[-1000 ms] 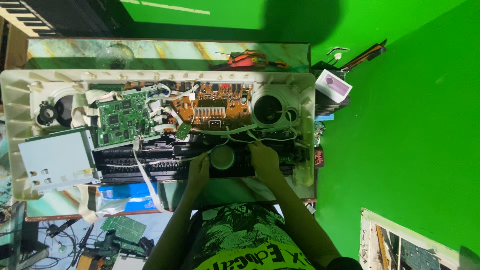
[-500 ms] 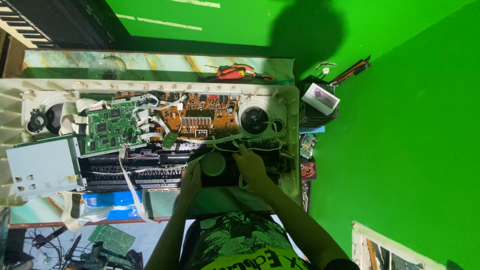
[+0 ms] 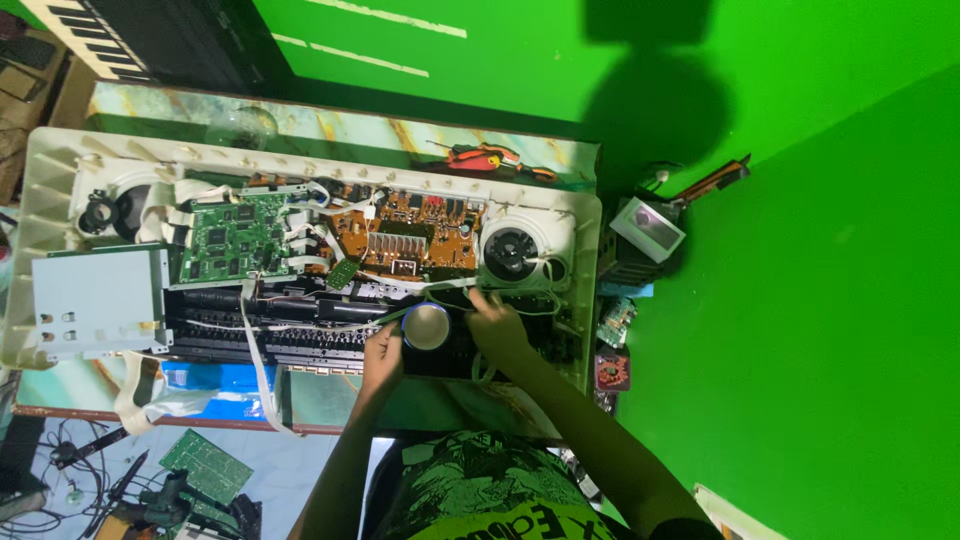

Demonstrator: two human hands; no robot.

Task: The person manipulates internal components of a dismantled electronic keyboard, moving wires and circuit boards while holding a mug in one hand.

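An opened electronic keyboard (image 3: 60, 160) lies on the table with its insides showing: a green circuit board (image 3: 235, 235), an orange-brown circuit board (image 3: 405, 230) and a round speaker (image 3: 510, 250). My left hand (image 3: 382, 352) holds a small blue-rimmed roll of tape (image 3: 427, 327) over the black key mechanism (image 3: 260, 325). My right hand (image 3: 497, 328) is just right of the roll, its fingertips pinched on a thin pale cable (image 3: 440, 292) that runs along the lower edge of the boards.
A grey metal cover (image 3: 95, 300) rests on the keyboard's left end. White ribbon cables (image 3: 255, 370) hang over the table's near edge. Red-handled pliers (image 3: 485, 158) lie at the back. Small devices (image 3: 648, 228) sit at the right, and another circuit board (image 3: 205, 465) lies on the floor.
The view has shifted slightly. Both hands have stayed at the roll over the key mechanism, and my right hand has edged up to the cable.
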